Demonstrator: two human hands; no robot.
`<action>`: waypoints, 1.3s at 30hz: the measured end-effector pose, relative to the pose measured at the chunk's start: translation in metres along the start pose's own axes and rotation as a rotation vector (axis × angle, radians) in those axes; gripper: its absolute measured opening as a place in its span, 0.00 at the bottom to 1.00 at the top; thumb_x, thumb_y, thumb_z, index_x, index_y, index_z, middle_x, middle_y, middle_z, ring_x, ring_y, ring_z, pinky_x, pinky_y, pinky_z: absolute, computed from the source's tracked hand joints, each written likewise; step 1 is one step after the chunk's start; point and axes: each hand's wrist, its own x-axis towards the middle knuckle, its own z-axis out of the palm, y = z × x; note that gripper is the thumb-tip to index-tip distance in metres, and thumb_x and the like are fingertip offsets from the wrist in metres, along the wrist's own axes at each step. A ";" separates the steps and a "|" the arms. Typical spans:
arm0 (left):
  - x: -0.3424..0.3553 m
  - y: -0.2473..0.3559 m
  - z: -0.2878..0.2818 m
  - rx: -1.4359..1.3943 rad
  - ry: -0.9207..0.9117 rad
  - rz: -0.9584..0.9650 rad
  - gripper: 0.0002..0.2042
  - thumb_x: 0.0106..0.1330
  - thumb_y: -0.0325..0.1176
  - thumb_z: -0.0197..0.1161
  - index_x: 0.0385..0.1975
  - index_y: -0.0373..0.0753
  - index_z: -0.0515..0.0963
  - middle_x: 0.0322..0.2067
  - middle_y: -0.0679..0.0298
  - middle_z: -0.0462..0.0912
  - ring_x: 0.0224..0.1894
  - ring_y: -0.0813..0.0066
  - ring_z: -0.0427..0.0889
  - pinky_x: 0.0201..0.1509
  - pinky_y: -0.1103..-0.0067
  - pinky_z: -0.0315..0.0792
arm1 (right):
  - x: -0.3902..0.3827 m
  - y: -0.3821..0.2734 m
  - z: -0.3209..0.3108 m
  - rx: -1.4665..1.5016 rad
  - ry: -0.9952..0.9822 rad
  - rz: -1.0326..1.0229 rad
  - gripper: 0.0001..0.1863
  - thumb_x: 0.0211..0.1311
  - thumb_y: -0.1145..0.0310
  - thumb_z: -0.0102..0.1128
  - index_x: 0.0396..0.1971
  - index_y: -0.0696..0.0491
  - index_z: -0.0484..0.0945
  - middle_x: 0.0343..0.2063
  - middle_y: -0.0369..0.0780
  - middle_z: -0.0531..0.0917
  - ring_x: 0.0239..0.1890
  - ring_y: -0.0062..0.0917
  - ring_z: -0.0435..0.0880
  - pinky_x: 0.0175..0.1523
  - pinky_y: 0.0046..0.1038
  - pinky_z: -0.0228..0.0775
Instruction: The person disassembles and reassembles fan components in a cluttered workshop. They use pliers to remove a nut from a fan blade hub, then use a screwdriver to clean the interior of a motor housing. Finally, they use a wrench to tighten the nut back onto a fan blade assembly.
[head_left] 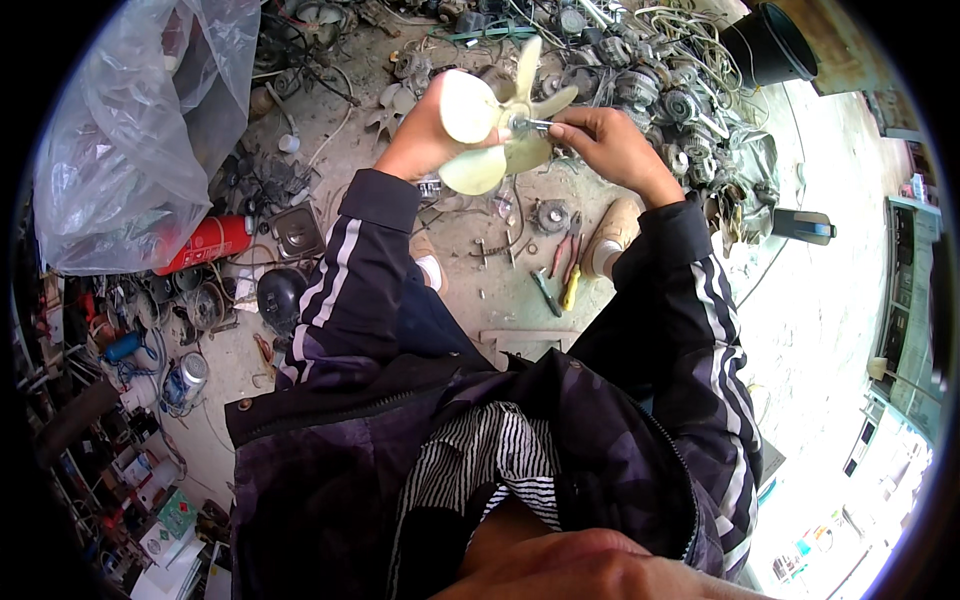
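A pale cream fan blade [474, 171] with several petals is held up in front of me. My left hand [420, 138] is closed around its left side, the fingers partly hidden behind the petals. With thumb and fingers pinched, my right hand [612, 148] grips a thin metal rod [539, 124] at the blade's hub. The rod's far end meets the hub; I cannot tell how deep it sits. On the floor below lie red-handled pliers [572, 245], a yellow-handled tool [571, 288] and a dark tool [546, 292]. A round motor part [551, 215] rests beside them.
Several fan motors and cables [640, 85] are heaped ahead to the right, near a black bucket [768, 48]. At the left stand a clear plastic bag [140, 140] and a red cylinder [212, 243]. My shoes [614, 228] flank the tools.
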 end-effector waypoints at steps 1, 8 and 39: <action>-0.002 -0.005 0.003 0.064 0.052 0.007 0.27 0.46 0.38 0.78 0.42 0.31 0.74 0.38 0.62 0.82 0.40 0.74 0.80 0.45 0.78 0.75 | 0.000 -0.001 0.001 -0.125 0.081 -0.101 0.12 0.63 0.60 0.59 0.34 0.53 0.83 0.21 0.39 0.81 0.24 0.25 0.79 0.31 0.26 0.68; 0.006 -0.003 0.000 -0.245 -0.019 -0.177 0.24 0.51 0.36 0.76 0.45 0.33 0.74 0.41 0.62 0.82 0.43 0.76 0.81 0.45 0.78 0.75 | 0.000 -0.007 0.002 0.315 -0.029 0.164 0.14 0.68 0.60 0.51 0.37 0.53 0.82 0.27 0.34 0.84 0.27 0.18 0.77 0.34 0.20 0.66; -0.003 0.009 0.004 -0.178 -0.047 -0.148 0.26 0.47 0.38 0.78 0.43 0.33 0.74 0.38 0.64 0.81 0.39 0.77 0.79 0.44 0.80 0.75 | -0.002 -0.004 -0.002 0.272 -0.175 0.115 0.15 0.68 0.59 0.54 0.33 0.56 0.81 0.19 0.34 0.78 0.23 0.15 0.74 0.31 0.21 0.66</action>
